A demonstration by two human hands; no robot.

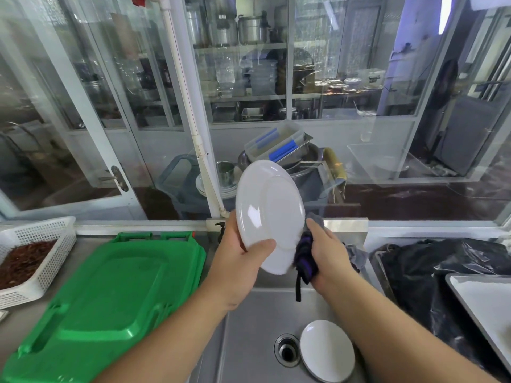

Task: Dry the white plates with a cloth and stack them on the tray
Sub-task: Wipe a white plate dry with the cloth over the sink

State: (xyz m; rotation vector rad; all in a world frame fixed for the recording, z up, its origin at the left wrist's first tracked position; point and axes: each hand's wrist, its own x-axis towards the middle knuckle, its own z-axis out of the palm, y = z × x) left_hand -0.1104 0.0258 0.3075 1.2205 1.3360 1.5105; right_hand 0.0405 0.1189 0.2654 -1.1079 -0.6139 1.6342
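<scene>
While gripping the white plate (269,214) at its lower left rim, left hand (240,261) wrapped firmly: thumb across the near face, fingers behind and out of sight. Plate held tilted up on edge above the sink (249,327), underside apparently facing the camera, foot ring visible. Right hand (329,258) closed around a bunched dark cloth (305,259), grey and purple, pressed against the plate's lower right rim; one loose strip dangling toward the basin. Wiping looks under way, at the edge.

Below, second white plate (327,350) lying in the sink just beside the drain (287,350), touched by nothing. Wet or dry: cannot tell.

Right of the sink, corner of a metal tray (486,305) resting over black plastic bags (442,261); visible part bare, no plates on it, rest cut off by the frame. Left of the sink, green lids (110,286) stacked flat on the counter; white basket (36,252) of dried red chillies (22,261) further left.

Progress, judged: early. Nothing stacked on the part of the tray in view. One plate mid-dry, at least one more waiting in the basin. Remaining: finish this plate, carry it right to the tray, then repeat for the sink plate.
</scene>
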